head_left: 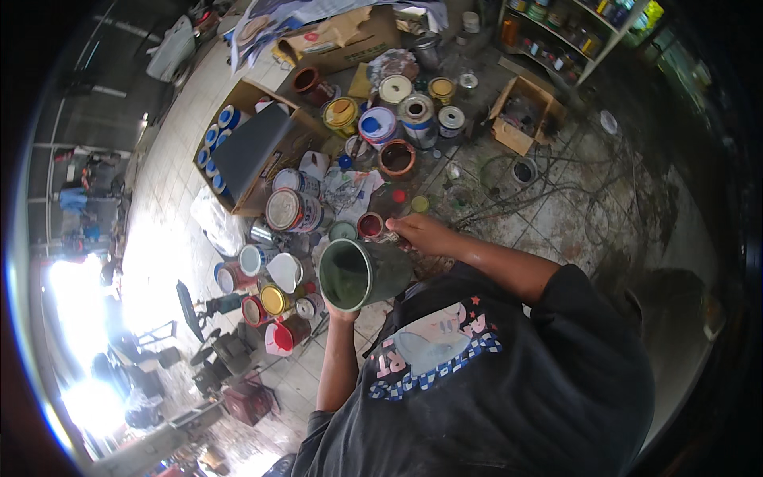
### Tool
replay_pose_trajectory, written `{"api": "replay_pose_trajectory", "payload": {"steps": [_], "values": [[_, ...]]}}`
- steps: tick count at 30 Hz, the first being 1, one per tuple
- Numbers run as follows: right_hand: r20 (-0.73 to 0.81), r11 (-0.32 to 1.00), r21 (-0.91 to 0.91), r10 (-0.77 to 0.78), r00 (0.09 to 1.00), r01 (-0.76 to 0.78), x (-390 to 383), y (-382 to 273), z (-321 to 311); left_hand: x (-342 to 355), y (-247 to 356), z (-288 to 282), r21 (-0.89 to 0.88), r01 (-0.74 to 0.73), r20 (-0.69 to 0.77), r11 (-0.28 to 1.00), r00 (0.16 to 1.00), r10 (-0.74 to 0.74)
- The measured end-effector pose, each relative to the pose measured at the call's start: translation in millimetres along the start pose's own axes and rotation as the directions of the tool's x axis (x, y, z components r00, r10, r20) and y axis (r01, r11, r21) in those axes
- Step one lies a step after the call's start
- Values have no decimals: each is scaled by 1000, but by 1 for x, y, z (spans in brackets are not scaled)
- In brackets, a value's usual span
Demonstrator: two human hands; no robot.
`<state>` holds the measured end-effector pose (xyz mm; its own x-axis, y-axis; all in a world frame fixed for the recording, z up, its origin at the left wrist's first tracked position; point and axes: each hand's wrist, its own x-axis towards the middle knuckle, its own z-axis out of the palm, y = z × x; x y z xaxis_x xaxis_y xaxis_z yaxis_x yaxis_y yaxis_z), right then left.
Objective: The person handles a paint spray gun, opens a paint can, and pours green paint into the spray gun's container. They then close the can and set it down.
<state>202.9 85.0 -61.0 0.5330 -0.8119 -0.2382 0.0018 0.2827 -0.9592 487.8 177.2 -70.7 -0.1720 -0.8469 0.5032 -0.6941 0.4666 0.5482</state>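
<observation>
- A round green plastic bucket (pixel 388 269) is clasped by the partly hidden left hand (pixel 343 312).
- A small red-lined tin (pixel 370 226) is gripped by the curled right hand (pixel 417 233).

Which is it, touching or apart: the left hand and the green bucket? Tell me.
Touching. The head view shows the left hand against the near side of the green bucket, no gap between.

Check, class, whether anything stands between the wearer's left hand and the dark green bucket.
Nothing visible does: the left hand touches the bucket along its near side. The small open container, dark red inside, is past the bucket's far rim.
</observation>
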Motion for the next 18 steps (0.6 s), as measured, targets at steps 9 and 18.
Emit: {"api": "replay_pose_trajectory", "payload": {"steps": [9, 18], "values": [[-90, 966, 224, 149, 985, -126, -6, -5, -5, 21, 25, 24, -579, 420, 240, 699, 907, -346], [-101, 991, -116, -82, 992, 70, 1, 44, -52, 87, 87, 59, -318, 134, 203, 938, 977, -71]]}}
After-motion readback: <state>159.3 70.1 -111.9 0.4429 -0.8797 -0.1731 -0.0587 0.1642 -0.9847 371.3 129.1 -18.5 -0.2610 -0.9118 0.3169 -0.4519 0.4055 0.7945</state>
